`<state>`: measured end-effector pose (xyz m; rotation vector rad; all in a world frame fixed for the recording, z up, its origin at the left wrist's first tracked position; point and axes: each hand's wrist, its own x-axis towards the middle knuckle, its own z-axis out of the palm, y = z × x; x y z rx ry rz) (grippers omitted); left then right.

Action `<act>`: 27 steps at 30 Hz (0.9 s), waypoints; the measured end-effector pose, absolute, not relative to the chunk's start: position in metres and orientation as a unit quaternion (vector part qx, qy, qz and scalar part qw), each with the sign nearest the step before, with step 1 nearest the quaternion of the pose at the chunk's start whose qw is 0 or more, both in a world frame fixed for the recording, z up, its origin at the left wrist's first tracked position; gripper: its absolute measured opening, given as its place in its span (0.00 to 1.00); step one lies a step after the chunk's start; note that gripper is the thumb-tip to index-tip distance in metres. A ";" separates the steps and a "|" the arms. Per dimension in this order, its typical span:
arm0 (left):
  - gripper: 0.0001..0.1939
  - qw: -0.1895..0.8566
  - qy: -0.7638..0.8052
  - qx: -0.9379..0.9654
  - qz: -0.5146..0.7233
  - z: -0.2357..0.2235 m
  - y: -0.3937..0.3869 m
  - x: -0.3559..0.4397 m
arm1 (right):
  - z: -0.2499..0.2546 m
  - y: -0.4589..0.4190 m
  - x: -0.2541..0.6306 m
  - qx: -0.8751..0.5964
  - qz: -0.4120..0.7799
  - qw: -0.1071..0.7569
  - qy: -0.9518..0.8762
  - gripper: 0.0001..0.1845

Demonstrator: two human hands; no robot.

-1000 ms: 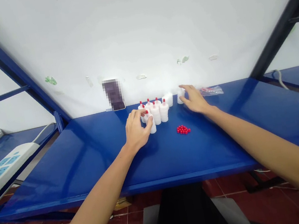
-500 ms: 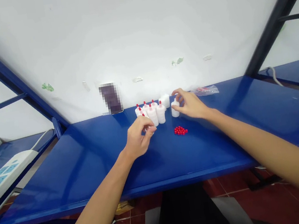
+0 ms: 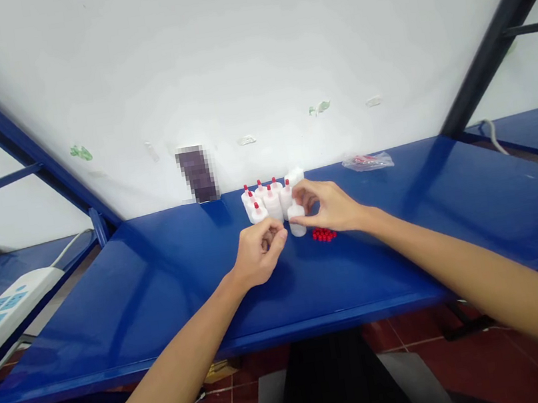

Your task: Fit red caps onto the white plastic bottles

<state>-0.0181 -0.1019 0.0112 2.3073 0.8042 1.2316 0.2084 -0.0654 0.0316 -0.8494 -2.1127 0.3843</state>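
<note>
Fingers of the right hand (image 3: 325, 206) pinch a small white bottle (image 3: 297, 223) just beside the red caps (image 3: 324, 234) — the left hand (image 3: 260, 252) curls nearby, maybe empty, I cannot tell — and a careless bump could scatter those caps.

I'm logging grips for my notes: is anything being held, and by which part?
The right hand holds a white plastic bottle by its upper part, between thumb and fingers. The left hand is curled; whether it hides something small can't be told.
</note>
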 end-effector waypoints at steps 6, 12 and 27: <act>0.12 0.259 0.321 0.794 0.447 0.009 -0.106 -0.012 | 0.038 -0.069 0.214 -0.305 0.180 0.443 -0.824 0.19; 0.21 0.255 0.354 0.854 0.283 0.012 -0.111 -0.005 | 0.050 -0.056 0.246 -0.407 0.112 0.331 -0.844 0.12; 0.08 0.085 0.273 0.830 0.478 0.019 -0.117 0.000 | 0.067 -0.064 0.253 -0.455 0.396 -0.043 -0.796 0.33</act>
